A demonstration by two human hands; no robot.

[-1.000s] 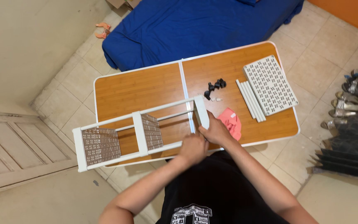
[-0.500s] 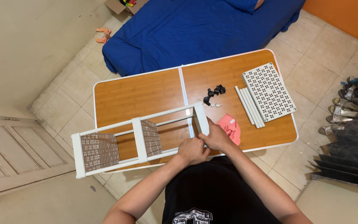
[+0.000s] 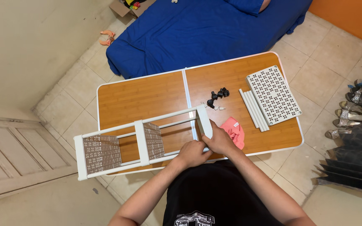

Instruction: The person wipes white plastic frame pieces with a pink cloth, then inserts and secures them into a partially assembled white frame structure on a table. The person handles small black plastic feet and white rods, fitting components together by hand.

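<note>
i see my left hand [image 3: 192,153] curled shut around the near rail of a long white plastic shelf rack with perforated panels [image 3: 141,142], close to its right end, and my right hand [image 3: 219,140] closed on the white end frame just beside it, so the 2 hands touch. the rack lies on its side along the near edge of the orange wood-look folding table with white trim [image 3: 147,98], its left end sticking out past the table's corner over the tiled floor [image 3: 327,54]. a crumpled pink cloth [image 3: 235,130] lies just right of my right hand. farther back on the table are several small black caster wheels [image 3: 217,96], a bundle of white tubes [image 3: 254,109] and a white perforated panel [image 3: 274,94] touching it. beyond the table is a bed with a blue cover [image 3: 206,31].
</note>
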